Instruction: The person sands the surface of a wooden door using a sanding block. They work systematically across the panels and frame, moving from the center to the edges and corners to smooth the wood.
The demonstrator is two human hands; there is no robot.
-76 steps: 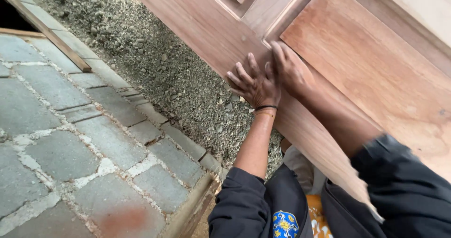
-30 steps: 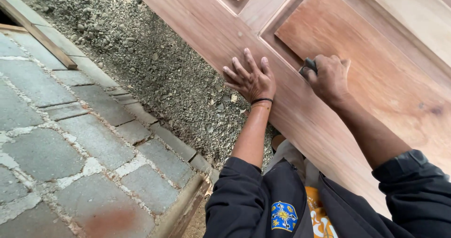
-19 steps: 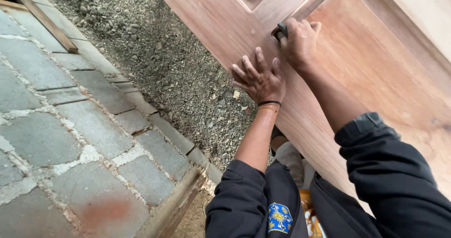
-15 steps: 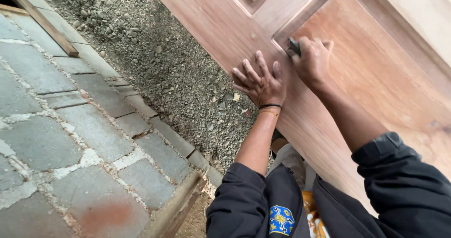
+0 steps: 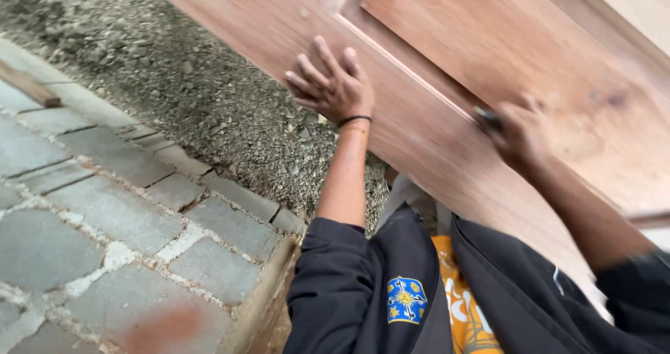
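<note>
Against the reddish-brown panelled wooden door (image 5: pixel 447 82), your left hand (image 5: pixel 331 85) lies flat and open; right of it, your right hand (image 5: pixel 518 132) grips a small dark sanding block (image 5: pixel 486 119).

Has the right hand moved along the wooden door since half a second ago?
Yes. The right hand slid along the groove beside the raised panel, away from the panel's corner and the left hand, toward the person's body.
</note>
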